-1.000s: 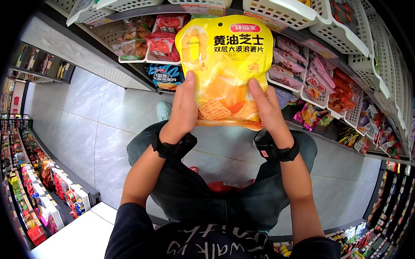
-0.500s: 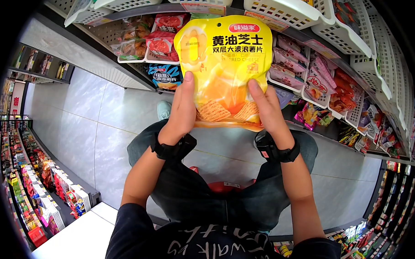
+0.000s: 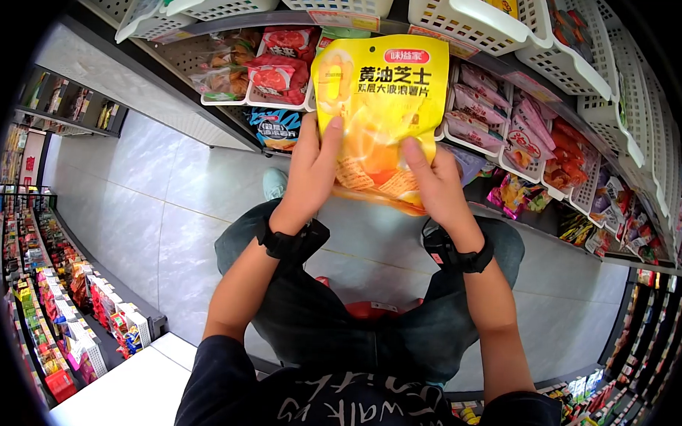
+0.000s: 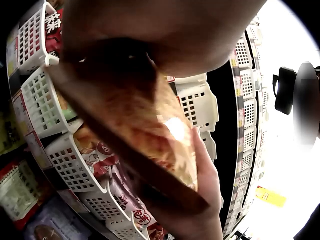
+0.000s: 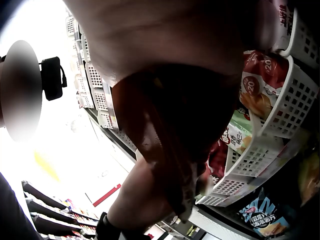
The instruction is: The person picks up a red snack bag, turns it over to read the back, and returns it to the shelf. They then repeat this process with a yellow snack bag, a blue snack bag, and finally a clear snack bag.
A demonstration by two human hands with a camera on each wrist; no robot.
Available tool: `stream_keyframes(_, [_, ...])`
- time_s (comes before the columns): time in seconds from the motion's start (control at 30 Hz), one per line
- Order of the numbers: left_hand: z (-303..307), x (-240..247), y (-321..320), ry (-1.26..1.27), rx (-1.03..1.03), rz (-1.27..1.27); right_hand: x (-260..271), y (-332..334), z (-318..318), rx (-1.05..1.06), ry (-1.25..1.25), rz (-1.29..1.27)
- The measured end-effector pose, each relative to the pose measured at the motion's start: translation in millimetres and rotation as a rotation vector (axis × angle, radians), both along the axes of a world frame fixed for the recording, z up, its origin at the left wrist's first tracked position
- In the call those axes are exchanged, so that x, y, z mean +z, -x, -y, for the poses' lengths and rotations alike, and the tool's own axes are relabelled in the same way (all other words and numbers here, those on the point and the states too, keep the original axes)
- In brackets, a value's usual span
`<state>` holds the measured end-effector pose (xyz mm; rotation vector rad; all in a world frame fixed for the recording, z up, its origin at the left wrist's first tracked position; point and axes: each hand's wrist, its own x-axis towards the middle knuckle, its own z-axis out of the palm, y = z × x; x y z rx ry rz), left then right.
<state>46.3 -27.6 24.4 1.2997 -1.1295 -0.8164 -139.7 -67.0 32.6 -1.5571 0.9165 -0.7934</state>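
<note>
A yellow bag of potato chips [image 3: 386, 113], with dark Chinese lettering and pictured chips along its bottom, is held up in front of the shelf in the head view. My left hand [image 3: 311, 167] grips its lower left edge, thumb on the front and the other fingers partly hidden behind. At the lower right edge my right hand [image 3: 440, 183] holds it the same way, thumb pressed on the front. The left wrist view has the bag [image 4: 150, 135] edge-on, and the right wrist view has it [image 5: 145, 125] dark and shadowed.
White baskets [image 3: 468, 22] line the shelf above. Lower trays hold red packets [image 3: 278, 74] and pink packets [image 3: 480, 105]. A blue chip bag [image 3: 275, 126] lies beneath at left. Grey floor tiles [image 3: 184, 185] spread around my knees; more stocked shelves [image 3: 52, 300] stand behind at left.
The bag has shifted slightly right, tilted, and looks narrower between my hands. My left hand has moved right with it. Both hands keep their hold.
</note>
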Motion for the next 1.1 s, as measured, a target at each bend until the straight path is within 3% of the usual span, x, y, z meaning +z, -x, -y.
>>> stream_keyframes(0.13, [2,-14,3,0.09,0.283,0.353,-2,-9,-6,-0.011,0.18,0.042])
stream_keyframes(0.23, [0,-13,-9,0.022,0.142,0.406,-5,-12,-8,0.088,0.211,0.154])
stream_keyframes(0.33, [-12,-10,-14,-0.255,-0.372,-0.364,0,-15,-10,0.22,0.211,0.239])
stream_keyframes(0.37, [-19,-1,-12,-0.308,-0.707,-1.01,3,-16,-12,0.215,0.303,0.153])
stream_keyframes(0.4, [-22,0,-9,-0.35,-0.928,-1.283,7,-16,-16,0.209,0.395,0.069])
stream_keyframes(0.73, [-11,-8,13,-0.251,-0.771,-1.299,19,-9,-24,-0.003,0.963,-0.287])
stream_keyframes(0.83, [-10,-9,17,-0.235,-0.738,-1.29,19,-14,-26,-0.292,1.025,-0.312])
stream_keyframes(0.93, [-8,-10,18,-0.225,-0.716,-1.281,3,-15,-18,-0.311,0.729,-0.068])
stream_keyframes(1.1, [-12,-12,13,-0.262,-0.672,-1.164,-16,-6,-1,0.084,-0.258,0.249])
